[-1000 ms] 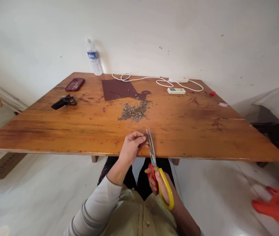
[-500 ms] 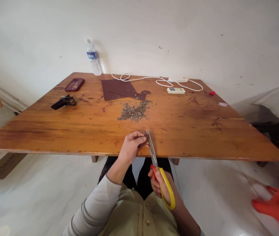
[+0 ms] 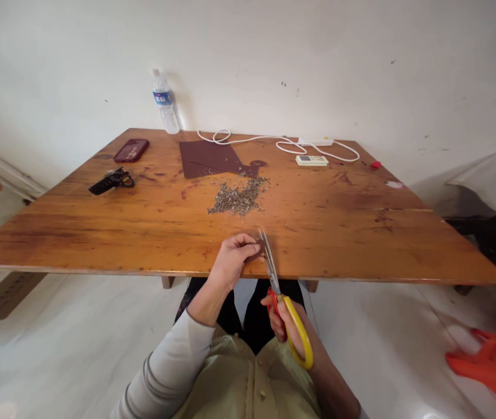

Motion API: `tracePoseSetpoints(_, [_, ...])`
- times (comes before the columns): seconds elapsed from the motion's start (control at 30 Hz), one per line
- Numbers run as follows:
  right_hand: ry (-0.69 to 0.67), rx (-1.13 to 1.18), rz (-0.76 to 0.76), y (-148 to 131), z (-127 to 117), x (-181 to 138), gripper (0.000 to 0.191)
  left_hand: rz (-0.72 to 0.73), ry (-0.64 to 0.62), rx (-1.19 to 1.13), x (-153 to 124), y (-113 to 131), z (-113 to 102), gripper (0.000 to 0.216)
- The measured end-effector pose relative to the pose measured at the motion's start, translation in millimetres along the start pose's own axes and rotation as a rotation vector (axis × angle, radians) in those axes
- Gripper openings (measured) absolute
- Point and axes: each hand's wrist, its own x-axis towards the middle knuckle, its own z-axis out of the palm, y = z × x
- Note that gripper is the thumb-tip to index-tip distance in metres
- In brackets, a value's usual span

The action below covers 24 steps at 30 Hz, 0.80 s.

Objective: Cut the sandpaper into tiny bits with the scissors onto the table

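My left hand [image 3: 231,260] pinches a small dark brown piece of sheet [image 3: 254,251] over the near edge of the wooden table [image 3: 99,233]. My right hand [image 3: 287,326] grips scissors [image 3: 280,302] with one yellow and one red handle. Their steel blades point up and away from me, nearly closed, against the right side of the small piece. Farther back lies a heap of small grey-brown cuttings [image 3: 237,198]. Behind it is a larger dark brown sheet [image 3: 211,158] with a cut-out edge.
A water bottle [image 3: 162,102] stands at the wall. A dark red phone [image 3: 131,150] and a black tool [image 3: 110,181] lie at the left. A white cable [image 3: 274,142] and a small white device [image 3: 312,160] lie at the back. An orange plastic object [image 3: 492,366] sits on the floor at right.
The scissor blades, slightly apart a second ago, have closed on the small piece. Both hands stay at the table's near edge.
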Motion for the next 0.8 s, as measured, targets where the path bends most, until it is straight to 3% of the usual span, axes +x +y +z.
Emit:
tracePoseSetpoints(0.37, [-0.028, 0.011, 0.057, -10.3, 2.2, -6.1, 0.079, -0.008, -0.030, -0.009, -0.4, 0.1, -1.7, 0.028])
tracePoseSetpoints(0.63, [-0.011, 0.035, -0.040, 3.6, 1.0, 1.0, 0.084, -0.014, -0.042, 0.005, -0.1, -1.0, -3.2, 0.030])
tracePoseSetpoints(0.8, [-0.001, -0.012, -0.015, 3.9, -4.6, 3.6, 0.083, -0.016, -0.052, 0.018, 0.2, -1.6, -4.3, 0.030])
